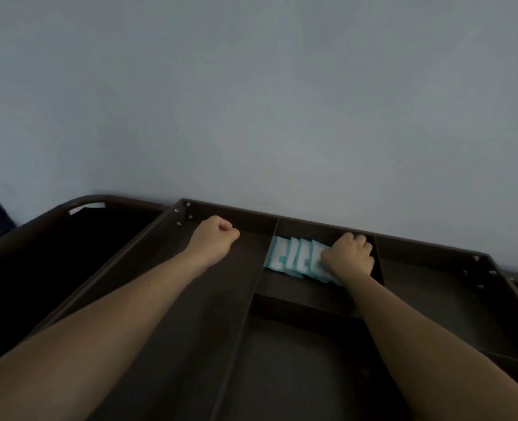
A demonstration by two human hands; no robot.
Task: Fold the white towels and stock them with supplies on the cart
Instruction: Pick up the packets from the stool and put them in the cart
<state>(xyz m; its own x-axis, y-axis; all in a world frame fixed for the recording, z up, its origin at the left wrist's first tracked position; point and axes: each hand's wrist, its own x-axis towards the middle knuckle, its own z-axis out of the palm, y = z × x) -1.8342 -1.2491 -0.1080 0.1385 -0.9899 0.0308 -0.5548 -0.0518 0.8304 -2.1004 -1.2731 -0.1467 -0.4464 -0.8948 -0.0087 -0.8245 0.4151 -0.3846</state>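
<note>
A: Entry one. Where do the supplies sit?

B: The flat teal-and-white packets [288, 257] stand on edge in an overlapping row inside the small back-middle compartment of the dark brown plastic cart tray [433, 287]. The row runs from the compartment's left divider toward its right wall, close to the back rim.

A: Right hand?

B: The right hand [350, 253] is down on the right end of that row. Its fingers are curled over the last packets with the thumb against them, so it is clamped on the packets. The forearm crosses the front divider of the same compartment.

A: Left hand?

B: The left hand [214, 235] is closed in a fist with nothing visible in it. It is at the far end of the long left compartment, near the back rim and well apart from the packets. Whether it touches the tray floor, I cannot tell.

A: Surroundings?

B: A plain pale grey-blue wall [251, 101] is directly behind the cart. At the left is a dark open bin with a curved brown frame [78, 199] — its interior is too dark to read.
</note>
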